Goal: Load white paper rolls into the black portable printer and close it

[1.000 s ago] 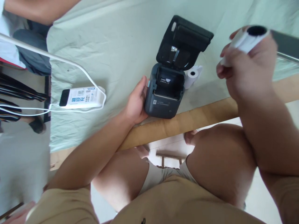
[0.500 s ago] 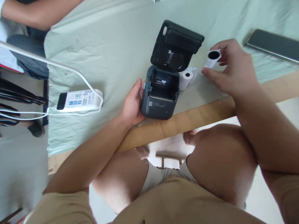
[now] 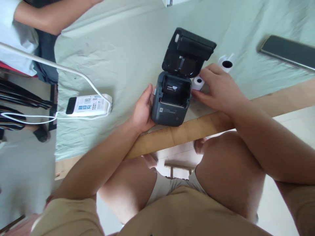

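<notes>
A dark label printer (image 3: 171, 111) stands near the table's front edge, its black lid (image 3: 188, 52) raised and its paper bay showing no roll. My left hand (image 3: 144, 109) holds the printer's left side, thumb up along it. Right beside the printer, my right hand (image 3: 216, 87) has thumb and fingers around a small white paper roll (image 3: 197, 86) with a narrow dark core. Behind that hand stands a second white roll (image 3: 226, 68) with a wider dark core, touched by no fingertips that I can see.
On the cloth-covered table (image 3: 128, 59) a white power bank (image 3: 88, 105) with a cable lies at left, and a dark flat case (image 3: 289, 52) at far right. A person's arm (image 3: 49, 16) rests at the upper left. A wooden edge (image 3: 172, 136) runs along the front.
My right hand has let go of the wide-cored roll, which now stands on the cloth, and has moved left to the small roll. My left hand still holds the printer.
</notes>
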`<state>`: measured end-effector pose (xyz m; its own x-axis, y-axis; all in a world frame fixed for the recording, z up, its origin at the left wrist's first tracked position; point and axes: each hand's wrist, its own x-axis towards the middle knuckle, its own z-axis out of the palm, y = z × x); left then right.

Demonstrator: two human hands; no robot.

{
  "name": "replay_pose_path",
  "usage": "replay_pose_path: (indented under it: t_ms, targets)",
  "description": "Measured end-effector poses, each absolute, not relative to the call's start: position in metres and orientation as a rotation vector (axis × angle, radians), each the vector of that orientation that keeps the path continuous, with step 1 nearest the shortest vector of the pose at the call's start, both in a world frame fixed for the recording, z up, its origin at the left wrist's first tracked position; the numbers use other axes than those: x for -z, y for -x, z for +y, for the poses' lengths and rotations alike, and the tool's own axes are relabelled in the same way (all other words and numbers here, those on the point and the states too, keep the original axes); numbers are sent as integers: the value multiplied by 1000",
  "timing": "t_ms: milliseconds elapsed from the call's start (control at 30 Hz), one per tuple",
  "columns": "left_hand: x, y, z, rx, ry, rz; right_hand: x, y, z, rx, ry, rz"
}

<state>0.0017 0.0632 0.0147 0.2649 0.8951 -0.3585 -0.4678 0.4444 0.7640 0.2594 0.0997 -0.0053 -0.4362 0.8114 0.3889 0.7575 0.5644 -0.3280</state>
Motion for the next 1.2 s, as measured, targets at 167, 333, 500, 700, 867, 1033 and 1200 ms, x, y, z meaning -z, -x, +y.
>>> replay_pose_path:
  t_ms: [167,333,500,700,867,1033,1200]
  targets:
    - [-14,-1,63,-943,-590,818,5,-263,102,-231,1236,-2177]
    - [-14,1,61,-949,-647,805,-23,-248,70,-142,1068,-1798]
    - [-11,6,56,-1006,-796,773,-42,-213,47,-78,864,-1990]
    - [-13,7,57,-988,-787,804,-33,-193,58,-97,1162,-2056]
    - [-13,7,57,-985,-783,853,-39,-199,58,-84,1249,-2075]
    - [-11,8,58,-956,-785,857,-39,-198,58,-86,1263,-2077]
    - [-14,8,56,-983,-808,862,-28,-195,65,-127,1212,-2138]
